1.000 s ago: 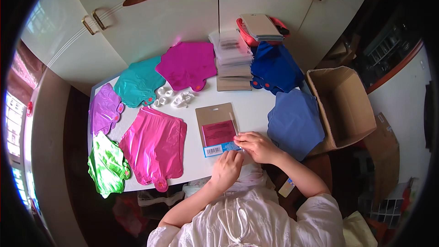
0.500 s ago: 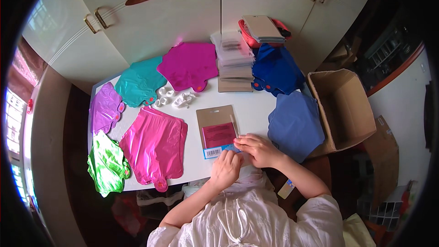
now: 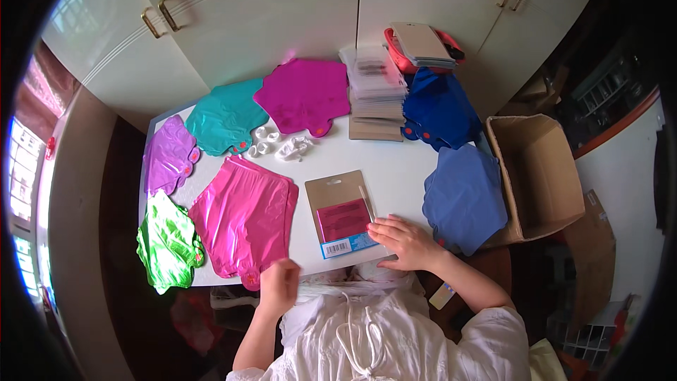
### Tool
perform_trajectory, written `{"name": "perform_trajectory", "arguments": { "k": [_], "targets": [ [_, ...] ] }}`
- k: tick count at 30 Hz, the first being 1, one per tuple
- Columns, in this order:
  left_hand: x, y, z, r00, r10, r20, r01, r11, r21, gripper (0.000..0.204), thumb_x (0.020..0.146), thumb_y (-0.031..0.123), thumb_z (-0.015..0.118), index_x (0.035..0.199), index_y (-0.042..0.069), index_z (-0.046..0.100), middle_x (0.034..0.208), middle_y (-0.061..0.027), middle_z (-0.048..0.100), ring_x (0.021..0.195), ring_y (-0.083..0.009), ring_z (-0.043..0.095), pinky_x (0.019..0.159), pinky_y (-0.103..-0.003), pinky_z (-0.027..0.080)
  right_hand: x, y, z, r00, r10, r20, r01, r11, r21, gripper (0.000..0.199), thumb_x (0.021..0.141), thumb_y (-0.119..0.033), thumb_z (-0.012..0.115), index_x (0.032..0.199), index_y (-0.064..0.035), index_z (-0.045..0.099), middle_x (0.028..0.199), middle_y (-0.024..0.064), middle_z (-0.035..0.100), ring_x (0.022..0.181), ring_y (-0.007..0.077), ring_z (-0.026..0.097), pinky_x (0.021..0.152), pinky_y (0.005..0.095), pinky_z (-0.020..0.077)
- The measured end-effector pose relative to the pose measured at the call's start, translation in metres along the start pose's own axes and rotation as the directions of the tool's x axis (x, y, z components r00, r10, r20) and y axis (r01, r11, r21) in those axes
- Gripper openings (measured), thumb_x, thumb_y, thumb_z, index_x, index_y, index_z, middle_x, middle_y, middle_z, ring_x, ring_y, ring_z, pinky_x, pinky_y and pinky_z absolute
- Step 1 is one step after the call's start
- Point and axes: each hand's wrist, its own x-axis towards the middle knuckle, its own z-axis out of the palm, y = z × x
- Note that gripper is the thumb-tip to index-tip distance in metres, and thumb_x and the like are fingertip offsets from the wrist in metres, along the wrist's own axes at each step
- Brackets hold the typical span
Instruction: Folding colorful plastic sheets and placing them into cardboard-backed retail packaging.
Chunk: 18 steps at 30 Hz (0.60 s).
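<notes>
A flat clear packet with a brown backing card [image 3: 331, 188], a dark pink folded piece [image 3: 343, 219] and a blue barcode strip lies near the table's front edge. My right hand [image 3: 405, 243] rests flat at the packet's right edge, fingers stretched out and touching it. At the table's front edge my left hand [image 3: 280, 286] is curled closed, beside the lower end of the shiny pink foil balloons [image 3: 247, 219]. Whatever its fingers may hold is hidden. White ribbon rolls [image 3: 293, 148] lie in small loops beyond the pink foil balloons.
Around the table [image 3: 395, 176] lie foil balloons: green [image 3: 168, 243], purple [image 3: 171, 155], teal [image 3: 229, 116], magenta [image 3: 303, 95], dark blue [image 3: 441, 109] and dull blue [image 3: 465, 197]. Stacked clear packets [image 3: 376, 99] stand at the back, near a red basket [image 3: 402, 61]. An open cardboard box [image 3: 539, 176] stands right.
My left hand has left the packet and moved left to the lower end of the pink foil balloons. My right hand has flattened beside the packet. The whole view has shifted slightly.
</notes>
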Motion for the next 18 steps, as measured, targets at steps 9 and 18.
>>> {"name": "perform_trajectory", "arguments": {
  "k": [9, 18],
  "targets": [
    [0.018, 0.003, 0.029, 0.937, 0.231, 0.262, -0.325, 0.852, 0.411, 0.016, 0.074, 0.015, 0.073, 0.086, 0.009, 0.065, 0.090, 0.0005, 0.067, 0.071, -0.0207, 0.058, 0.062, -0.033, 0.050, 0.000, -0.004, 0.002, 0.998, -0.019, -0.061, 0.019, 1.000, -0.010, 0.057, 0.068, -0.027, 0.078, 0.116, -0.0036, 0.058, 0.130, 0.0086, 0.052, 0.124, 0.0235, 0.048, 0.107, 0.0397, 0.0369],
    [0.034, -0.003, 0.043, 1.000, 0.026, -0.005, -0.025, 0.991, 0.129, 0.008, 0.074, 0.007, 0.068, 0.078, 0.006, 0.062, 0.072, -0.0059, 0.064, 0.067, -0.0251, 0.061, 0.058, -0.036, 0.051, 0.011, -0.004, 0.020, 0.953, 0.104, -0.286, -0.075, 0.991, 0.109, 0.019, 0.076, -0.011, 0.072, 0.086, -0.0062, 0.056, 0.101, 0.0060, 0.066, 0.099, 0.0232, 0.062, 0.088, 0.0382, 0.0492]
  ]
}}
